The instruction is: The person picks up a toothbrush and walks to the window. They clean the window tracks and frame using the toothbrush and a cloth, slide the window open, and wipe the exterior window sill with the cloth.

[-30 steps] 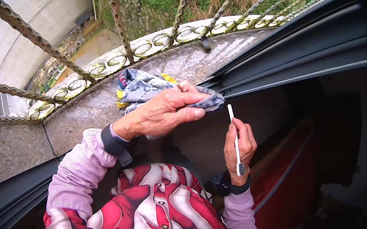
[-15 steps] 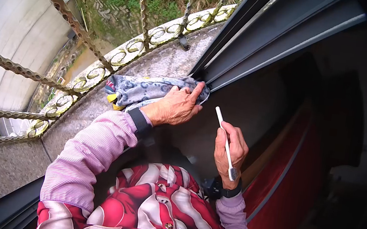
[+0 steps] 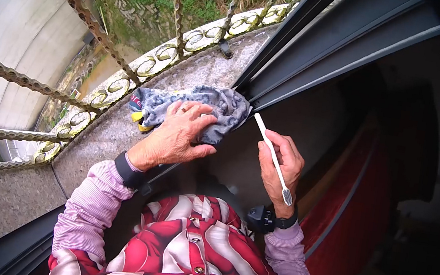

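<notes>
Left hand: we see it spread palm-down on a grey patterned cloth, fingers pressing and gathering the fabric, so the grip is clenched loosely on the cloth. The cloth lies at the edge of a speckled stone ledge, its right end tucked against the dark window track. A bit of yellow shows at the cloth's left edge.

Right hand: grip closed around a white toothbrush, held at a slant, bristle head near the wrist, bare handle end pointing up-left, just beside the cloth's right end.

No containers in view.

Surface: the ledge runs from near left to far centre. Along its far side stands a metal railing with twisted bars and a row of rings at its base. Beyond, far, we note grass, a wall and pale buildings. Right of the track the room is dark, with red fabric low down.

Both wrists wear dark bands; sleeves are striped lilac.
</notes>
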Demonstrator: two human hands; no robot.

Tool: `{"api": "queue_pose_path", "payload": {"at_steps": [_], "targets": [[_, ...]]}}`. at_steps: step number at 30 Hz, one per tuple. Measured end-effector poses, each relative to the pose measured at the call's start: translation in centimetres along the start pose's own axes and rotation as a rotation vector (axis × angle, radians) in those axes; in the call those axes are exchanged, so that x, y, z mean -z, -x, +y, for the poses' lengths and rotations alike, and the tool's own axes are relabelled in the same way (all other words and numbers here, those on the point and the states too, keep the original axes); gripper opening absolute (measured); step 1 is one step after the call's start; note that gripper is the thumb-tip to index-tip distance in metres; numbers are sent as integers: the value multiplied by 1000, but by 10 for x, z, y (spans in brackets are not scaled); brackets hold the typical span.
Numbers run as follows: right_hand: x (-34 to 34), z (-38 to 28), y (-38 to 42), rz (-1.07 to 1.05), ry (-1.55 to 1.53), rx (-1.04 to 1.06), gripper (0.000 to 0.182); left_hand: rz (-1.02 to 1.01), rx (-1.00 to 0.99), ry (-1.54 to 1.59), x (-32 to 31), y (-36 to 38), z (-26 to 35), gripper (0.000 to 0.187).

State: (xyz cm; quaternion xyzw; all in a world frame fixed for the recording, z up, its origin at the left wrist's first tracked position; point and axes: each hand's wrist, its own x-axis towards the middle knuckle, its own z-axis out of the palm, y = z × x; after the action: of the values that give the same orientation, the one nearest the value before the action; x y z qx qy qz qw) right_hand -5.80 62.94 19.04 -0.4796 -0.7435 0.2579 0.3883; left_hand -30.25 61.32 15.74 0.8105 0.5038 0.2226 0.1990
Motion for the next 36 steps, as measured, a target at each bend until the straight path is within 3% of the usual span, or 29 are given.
{"api": "queue_pose_path", "payload": {"at_steps": [3, 5, 7, 10, 13, 18, 21, 23, 24, 25, 27, 29, 30, 36], "targets": [[-15, -2, -17, 19, 28, 166, 18, -137, 38, -56, -10, 15, 5, 47], [-32, 5, -27, -38, 92, 258, 12, -83, -34, -169, -18, 15, 8, 44], [-45, 27, -28, -183, 239, 238, 9, -125, -9, -134, -22, 10, 4, 45], [-52, 35, -31, -189, 306, 235, 16, -164, 28, -126, -19, 8, 6, 46], [-43, 23, -45, -261, 287, 113, 19, -64, 8, 21, -28, 12, -9, 47], [-60, 11, -48, -302, 475, 231, 18, -116, 37, 78, -29, 7, -24, 42], [-69, 11, -44, -347, 585, 259, 18, -130, 64, -89, -29, 5, -19, 38], [-70, 7, -39, -370, 601, 308, 17, -62, 51, 18, -29, 19, -34, 41], [-69, 2, -36, -367, 537, 414, 13, -105, 133, 66, -16, 27, -34, 40], [-75, -8, -31, -450, 479, 313, 14, -148, 217, 113, -2, 37, -34, 39], [-91, -18, -10, -358, 533, 512, 14, -117, 251, 192, 11, 64, -44, 37], [-102, -36, 3, -432, 506, 466, 15, -142, 347, 207, 29, 87, -40, 35], [-105, -46, 6, -583, 506, 398, 14, -137, 380, 232, 35, 97, -40, 34], [-125, -69, 18, -711, 242, 384, 16, -53, 626, 412, 74, 128, -19, 33]]}}
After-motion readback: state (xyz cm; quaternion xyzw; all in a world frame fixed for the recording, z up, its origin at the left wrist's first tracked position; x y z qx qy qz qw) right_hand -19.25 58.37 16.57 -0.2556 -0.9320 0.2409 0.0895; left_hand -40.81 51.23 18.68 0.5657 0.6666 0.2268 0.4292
